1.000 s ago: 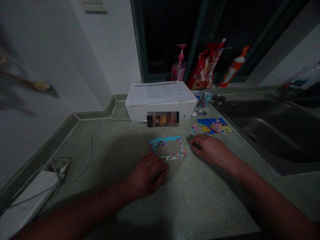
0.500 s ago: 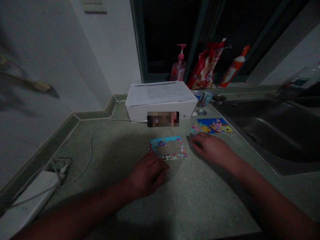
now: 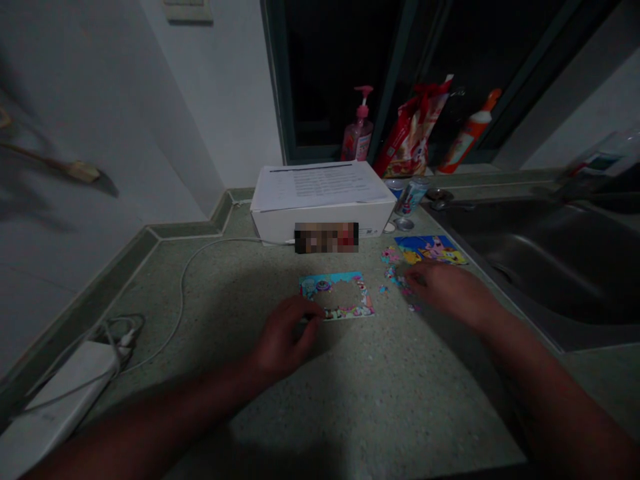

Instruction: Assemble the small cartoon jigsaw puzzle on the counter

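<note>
A partly assembled jigsaw puzzle (image 3: 336, 277) lies flat on the counter, its picture border joined around a bare middle. My left hand (image 3: 290, 337) rests at its lower left corner, fingers loosely bent, thumb apart, with nothing visible between them. My right hand (image 3: 447, 290) is over several loose puzzle pieces (image 3: 391, 275) to the right of the puzzle. Its fingertips are drawn together among the pieces; whatever they pinch is too small and dark to make out. Just behind this hand lies a blue cartoon picture card (image 3: 435, 248).
A white box (image 3: 320, 217) with a printed sheet on top stands behind the puzzle, a cabled device (image 3: 326, 238) leaning on its front. A can (image 3: 413, 195), lids (image 3: 404, 225) and the sink (image 3: 560, 253) are to the right. A power strip (image 3: 75, 380) lies left.
My right hand has moved right, away from the puzzle's edge, uncovering loose pieces. My left hand has shifted slightly left and back, showing more of the puzzle's lower border.
</note>
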`<act>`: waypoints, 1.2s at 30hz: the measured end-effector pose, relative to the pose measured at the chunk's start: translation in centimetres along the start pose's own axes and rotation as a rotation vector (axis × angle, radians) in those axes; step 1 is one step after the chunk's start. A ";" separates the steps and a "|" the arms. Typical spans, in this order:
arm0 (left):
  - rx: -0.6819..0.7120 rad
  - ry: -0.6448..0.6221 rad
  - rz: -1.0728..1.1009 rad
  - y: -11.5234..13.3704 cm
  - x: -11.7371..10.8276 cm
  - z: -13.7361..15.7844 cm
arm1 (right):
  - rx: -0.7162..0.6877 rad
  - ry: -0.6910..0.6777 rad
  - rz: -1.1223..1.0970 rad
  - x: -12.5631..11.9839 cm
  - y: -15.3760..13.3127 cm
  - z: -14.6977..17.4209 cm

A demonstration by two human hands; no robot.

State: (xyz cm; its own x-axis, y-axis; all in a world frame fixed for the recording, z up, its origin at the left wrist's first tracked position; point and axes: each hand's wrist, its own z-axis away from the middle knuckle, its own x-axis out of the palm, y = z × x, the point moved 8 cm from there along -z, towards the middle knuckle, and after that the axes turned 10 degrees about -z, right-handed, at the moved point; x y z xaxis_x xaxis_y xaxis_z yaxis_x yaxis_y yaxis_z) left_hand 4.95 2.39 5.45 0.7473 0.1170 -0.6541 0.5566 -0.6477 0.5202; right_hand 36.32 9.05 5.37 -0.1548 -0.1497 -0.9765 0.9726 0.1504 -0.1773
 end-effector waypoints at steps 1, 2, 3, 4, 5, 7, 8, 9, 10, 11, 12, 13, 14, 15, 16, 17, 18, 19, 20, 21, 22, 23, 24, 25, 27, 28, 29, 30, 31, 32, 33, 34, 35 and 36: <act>-0.003 -0.006 -0.003 0.0 0.1 0.0 | 0.023 -0.004 -0.005 0.1 0.4 0.0; -0.006 -0.009 -0.005 -0.1 0.1 0.0 | 0.047 -0.009 -0.010 0.2 0.8 0.0; -0.009 -0.011 -0.005 -0.1 0.1 0.0 | 0.066 -0.014 -0.012 0.3 1.2 0.1; -0.012 -0.011 -0.007 -0.1 0.1 0.0 | 0.076 -0.021 -0.011 0.4 1.4 0.1; -0.013 -0.012 -0.011 -0.1 0.1 0.0 | 0.082 -0.033 -0.007 0.5 1.6 0.1; -0.008 -0.001 -0.018 0.1 0.0 0.0 | 0.082 -0.067 0.007 0.8 1.8 0.0; -0.005 0.003 -0.020 0.2 -0.1 -0.1 | 0.079 -0.084 0.015 0.8 1.9 0.0; -0.003 0.007 -0.020 0.2 -0.1 -0.1 | 0.077 -0.097 0.021 0.8 1.9 0.0; -0.001 0.010 -0.019 0.3 -0.2 -0.1 | 0.080 -0.106 0.024 0.8 1.9 0.0; -0.001 0.009 -0.017 0.3 -0.2 -0.2 | 0.083 -0.110 0.026 0.7 1.8 0.0; -0.004 0.009 -0.019 0.3 -0.2 -0.2 | 0.086 -0.110 0.026 0.6 1.8 0.0; -0.005 0.010 -0.022 0.2 -0.2 -0.2 | 0.092 -0.108 0.025 0.5 1.7 0.0; -0.002 0.017 -0.025 0.2 -0.3 -0.2 | 0.098 -0.104 0.023 0.4 1.7 0.1; 0.001 0.024 -0.028 0.2 -0.4 -0.2 | 0.104 -0.096 0.023 0.4 1.6 0.1; 0.006 0.028 -0.030 0.2 -0.4 -0.1 | 0.112 -0.084 0.025 0.3 1.6 0.2; 0.009 0.034 -0.028 0.2 -0.4 -0.1 | 0.121 -0.069 0.029 0.2 1.7 0.2; 0.006 0.030 -0.024 0.1 -0.5 -0.1 | 0.124 -0.056 0.032 0.2 1.7 0.2; 0.001 0.027 -0.018 0.1 -0.5 -0.1 | 0.122 -0.046 0.036 0.2 1.7 0.2; -0.004 0.025 -0.013 0.0 -0.5 -0.1 | 0.119 -0.040 0.040 0.2 1.7 0.2; -0.010 0.024 -0.010 0.0 -0.5 -0.1 | 0.115 -0.038 0.044 0.3 1.6 0.1; -0.018 0.026 -0.009 -0.1 -0.6 -0.1 | 0.106 -0.039 0.047 0.4 1.6 0.1; -0.024 0.031 -0.008 -0.1 -0.7 -0.1 | 0.098 -0.037 0.048 0.4 1.4 0.0; -0.030 0.035 -0.009 -0.2 -0.7 -0.1 | 0.088 -0.031 0.049 0.4 1.2 -0.1; -0.038 0.036 -0.009 -0.3 -0.8 -0.1 | 0.073 -0.020 0.047 0.4 0.9 -0.1; -0.049 0.034 -0.008 -0.4 -0.7 -0.1 | 0.016 0.016 0.028 0.3 -0.1 -0.2; -0.051 0.034 -0.010 -0.5 -0.7 -0.1 | -0.018 0.043 0.012 0.2 -0.6 -0.2; -0.053 0.031 -0.014 -0.5 -0.7 -0.1 | -0.049 0.071 -0.006 0.2 -1.1 -0.2; -0.053 0.030 -0.019 -0.5 -0.7 -0.1 | -0.079 0.099 -0.026 0.1 -1.6 -0.2; -0.050 0.030 -0.023 -0.5 -0.7 -0.1 | -0.102 0.122 -0.043 0.2 -2.0 -0.2; -0.046 0.028 -0.026 -0.4 -0.7 -0.1 | -0.120 0.137 -0.057 0.3 -2.4 -0.2; -0.040 0.029 -0.026 -0.4 -0.6 -0.1 | -0.133 0.145 -0.065 0.4 -2.6 -0.3; -0.038 0.029 -0.024 -0.3 -0.6 -0.1 | -0.142 0.146 -0.068 0.6 -2.7 -0.3; -0.036 0.030 -0.022 -0.3 -0.6 -0.1 | -0.150 0.144 -0.069 0.8 -2.8 -0.4; -0.039 0.030 -0.022 -0.3 -0.6 -0.1 | -0.155 0.141 -0.071 1.0 -2.8 -0.5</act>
State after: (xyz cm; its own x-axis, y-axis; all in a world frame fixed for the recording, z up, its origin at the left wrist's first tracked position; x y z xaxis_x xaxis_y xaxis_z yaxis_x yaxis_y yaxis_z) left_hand 4.37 2.59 5.76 0.7446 0.1538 -0.6496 0.5866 -0.6152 0.5267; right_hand 33.32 8.96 4.83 -0.2550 -0.0284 -0.9665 0.9220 0.2941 -0.2519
